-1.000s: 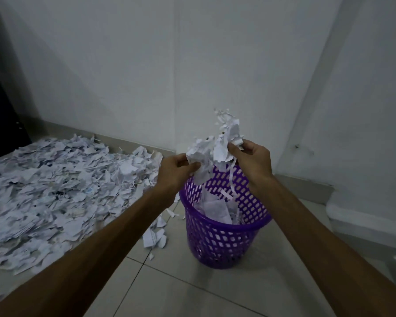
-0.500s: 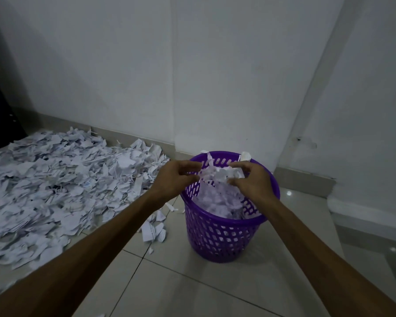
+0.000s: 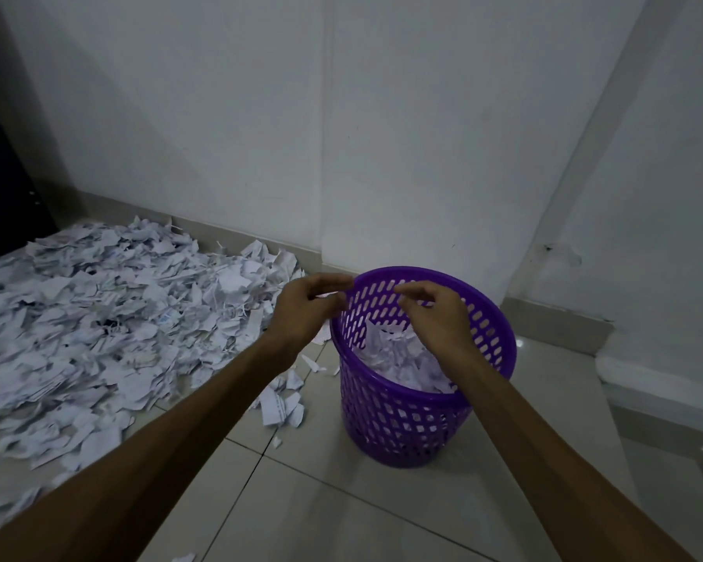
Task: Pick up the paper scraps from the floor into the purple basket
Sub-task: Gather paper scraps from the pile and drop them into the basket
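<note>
A purple perforated basket [image 3: 406,427] stands on the tiled floor near the wall corner, partly filled with white paper scraps [image 3: 402,358]. My left hand [image 3: 305,310] hovers at the basket's left rim, fingers apart and holding nothing. My right hand [image 3: 435,314] hangs over the basket's mouth, fingers spread and empty. A wide heap of white paper scraps [image 3: 98,318] covers the floor to the left. A few loose scraps [image 3: 281,403] lie between the heap and the basket.
White walls meet in a corner right behind the basket, with a grey skirting [image 3: 557,322] along the floor. A dark opening [image 3: 1,196] is at the far left. One scrap [image 3: 183,557] lies on the bare tiles near the bottom edge.
Both hands carried a bundle of scraps down into the basket and let it go. The hands have since risen above the rim, empty, and the scraps have settled lower inside.
</note>
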